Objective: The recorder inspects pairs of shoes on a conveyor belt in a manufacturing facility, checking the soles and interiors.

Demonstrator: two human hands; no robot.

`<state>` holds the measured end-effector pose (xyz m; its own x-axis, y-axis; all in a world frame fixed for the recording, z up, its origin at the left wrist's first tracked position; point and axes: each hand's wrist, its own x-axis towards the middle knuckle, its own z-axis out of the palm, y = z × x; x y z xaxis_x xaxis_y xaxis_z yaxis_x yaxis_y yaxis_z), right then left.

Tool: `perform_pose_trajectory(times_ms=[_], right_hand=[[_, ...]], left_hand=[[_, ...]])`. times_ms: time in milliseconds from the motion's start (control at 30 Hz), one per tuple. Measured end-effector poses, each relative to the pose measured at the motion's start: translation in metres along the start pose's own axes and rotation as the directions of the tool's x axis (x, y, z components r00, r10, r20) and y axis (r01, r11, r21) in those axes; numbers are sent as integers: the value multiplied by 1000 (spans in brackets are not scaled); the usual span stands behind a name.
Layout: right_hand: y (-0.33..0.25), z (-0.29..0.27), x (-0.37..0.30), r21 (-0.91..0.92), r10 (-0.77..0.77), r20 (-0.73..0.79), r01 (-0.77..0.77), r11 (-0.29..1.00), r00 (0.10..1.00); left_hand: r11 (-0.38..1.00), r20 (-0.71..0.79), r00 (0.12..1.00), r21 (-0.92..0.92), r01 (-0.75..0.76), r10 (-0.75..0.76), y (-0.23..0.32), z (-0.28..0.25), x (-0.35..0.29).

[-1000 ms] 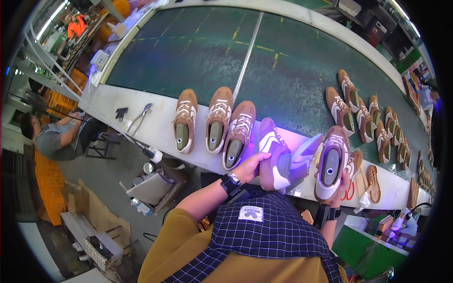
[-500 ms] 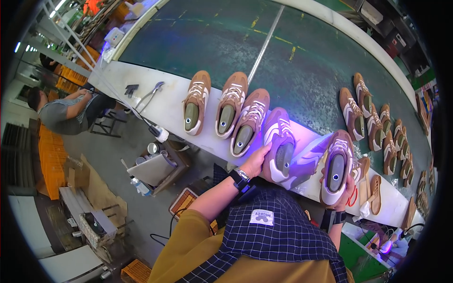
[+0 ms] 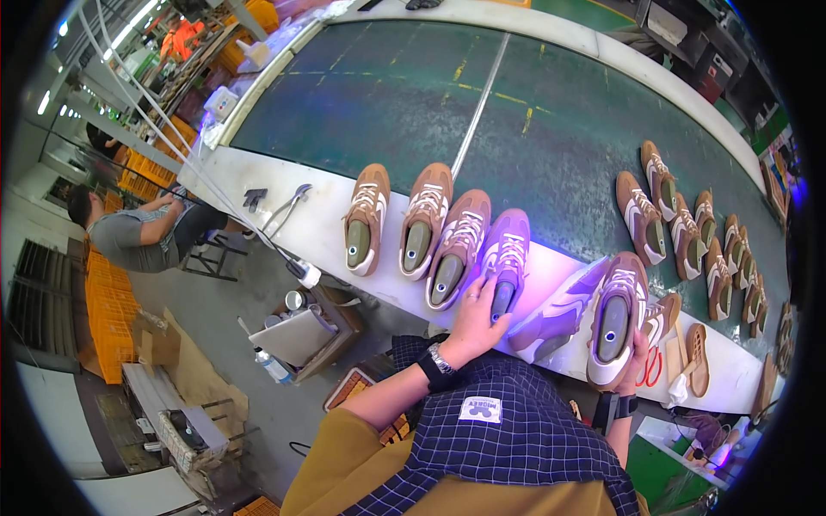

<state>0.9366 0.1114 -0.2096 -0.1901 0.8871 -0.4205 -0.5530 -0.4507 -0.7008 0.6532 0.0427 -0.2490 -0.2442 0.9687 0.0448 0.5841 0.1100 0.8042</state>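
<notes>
We see our left hand (image 3: pixel 475 325) gripping a violet-lit shoe (image 3: pixel 506 251) by its heel, beside three brown shoes (image 3: pixel 428 199) on the white ledge (image 3: pixel 325 217); our right hand (image 3: pixel 636 358) clasps a white-heeled shoe (image 3: pixel 616 315), farther right.

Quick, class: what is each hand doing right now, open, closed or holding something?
Left hand: closed on the heel end of the purple-lit shoe.
Right hand: holding a brown shoe.

Seated person (image 3: pixel 138 239) in grey, orange crates (image 3: pixel 103 322), white bottle (image 3: pixel 274 368)
</notes>
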Motion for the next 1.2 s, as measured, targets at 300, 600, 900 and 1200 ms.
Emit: perform_pose_trajectory(times_ms=[300,600,900,1200], right_hand=[[13,-19,6,65,-86,-137,95,993,987],[-1,-13,-23,253,-3,-44,14,967,999],[-1,-40,-58,206,-94,-175,130,970,980],[3,-36,-33,29,-157,100,155,988,983]], left_hand=[[807,248,946,502,-311,211,11,21,55],[765,262,935,543,-346,238,-2,0,60],[742,250,950,597,-305,188,-39,-36,84],[855,492,841,315,-412,225,29,17,92]])
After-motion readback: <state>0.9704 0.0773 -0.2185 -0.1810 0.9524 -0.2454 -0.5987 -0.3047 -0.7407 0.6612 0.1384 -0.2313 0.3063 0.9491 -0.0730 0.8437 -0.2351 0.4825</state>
